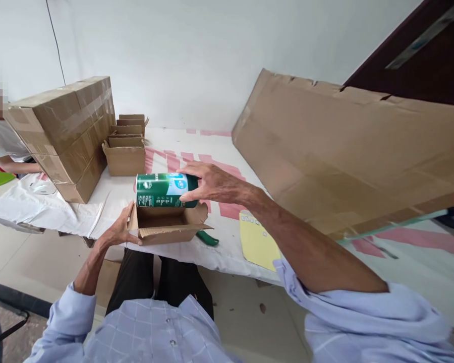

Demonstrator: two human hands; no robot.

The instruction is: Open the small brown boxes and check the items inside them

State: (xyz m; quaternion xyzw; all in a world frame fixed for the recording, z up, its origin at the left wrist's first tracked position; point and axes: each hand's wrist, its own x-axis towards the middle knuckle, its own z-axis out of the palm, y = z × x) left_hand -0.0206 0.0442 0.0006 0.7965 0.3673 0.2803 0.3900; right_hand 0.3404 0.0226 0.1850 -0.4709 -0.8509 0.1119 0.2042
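My right hand (212, 184) grips a green cylindrical can (155, 190) by its right end, the fingers wrapped round it. The can lies on its side in the air just over an open cardboard box (170, 234), its label facing me. Inside, the visible part of the box holds nothing. My left hand (120, 228) clasps the box's left end, with the thumb on the near side and the fingers at the far side. A green-handled tool (208, 238) lies by the box's right end, partly hidden beneath it.
Taped cartons (70, 136) are stacked at the left, with several open small boxes (126, 156) beside them. A yellow sheet (258, 242) with small white stickers lies on the white-covered table (227, 264). A large cardboard panel (348, 156) leans at the right. Another person's arm (20, 166) shows far left.
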